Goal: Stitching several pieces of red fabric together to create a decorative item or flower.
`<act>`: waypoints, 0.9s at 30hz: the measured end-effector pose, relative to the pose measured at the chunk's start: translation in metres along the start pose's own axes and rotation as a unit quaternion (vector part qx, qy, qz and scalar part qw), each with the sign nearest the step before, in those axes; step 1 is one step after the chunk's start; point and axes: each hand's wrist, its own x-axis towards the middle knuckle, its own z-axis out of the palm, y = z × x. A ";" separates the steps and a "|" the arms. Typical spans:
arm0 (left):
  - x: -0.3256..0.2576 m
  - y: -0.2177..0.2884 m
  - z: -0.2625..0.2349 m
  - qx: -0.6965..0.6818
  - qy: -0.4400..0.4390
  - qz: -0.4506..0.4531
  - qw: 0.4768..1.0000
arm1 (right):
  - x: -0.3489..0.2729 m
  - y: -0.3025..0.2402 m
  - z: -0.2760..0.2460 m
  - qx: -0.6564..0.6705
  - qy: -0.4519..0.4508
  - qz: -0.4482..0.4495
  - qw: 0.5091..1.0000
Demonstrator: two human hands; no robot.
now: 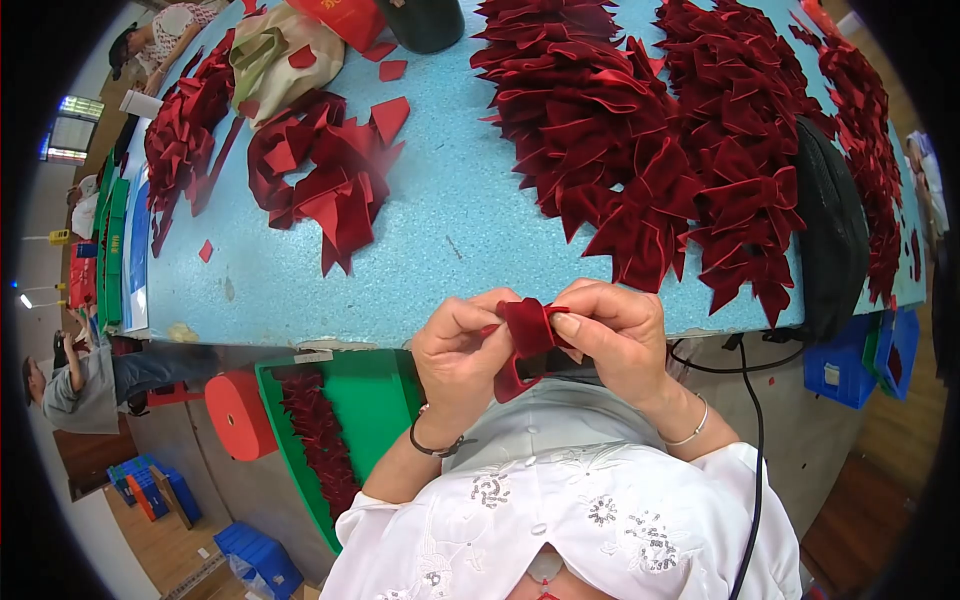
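Between my two hands is a dark red velvet ribbon, partly folded into a bow, with one tail hanging down. The thumb and fingers of my left hand pinch its left side. On its right side, my right hand grips the edge between thumb and forefinger. Both hands are at the near edge of the blue table. Just beyond them lie thick rows of finished-looking red velvet bows, overlapping one another. My fingers hide part of the ribbon's folds.
Loose red ribbon pieces lie on the table's left, near a pale cloth bag and a dark container. A black bag stands at right. Below are a green bin, a red ribbon roll and a hanging black cable.
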 end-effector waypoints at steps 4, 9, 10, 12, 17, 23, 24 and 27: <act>-0.003 -0.001 -0.003 -0.007 0.017 -0.004 1.000 | -0.001 0.001 0.004 0.032 0.020 0.038 0.999; -0.005 -0.001 -0.002 0.004 0.015 0.010 1.000 | -0.003 -0.001 0.007 0.067 0.038 0.066 0.995; -0.006 0.000 -0.002 -0.005 0.022 0.003 1.000 | -0.003 -0.001 0.008 0.102 0.034 0.082 0.991; -0.006 0.001 0.000 -0.023 0.034 -0.011 0.999 | -0.002 -0.001 0.008 0.174 0.027 0.113 0.978; -0.005 0.001 0.001 -0.097 0.017 -0.025 0.995 | -0.002 -0.002 0.007 0.290 0.009 0.131 0.948; -0.005 0.001 -0.001 -0.181 -0.030 -0.059 0.981 | -0.003 0.007 0.003 0.455 -0.060 0.180 0.870; -0.005 0.001 -0.001 -0.178 -0.035 -0.062 0.981 | -0.003 0.007 0.003 0.484 -0.063 0.192 0.851; -0.003 0.003 0.002 -0.119 -0.009 -0.053 0.991 | -0.005 -0.001 0.003 0.345 -0.036 0.161 0.924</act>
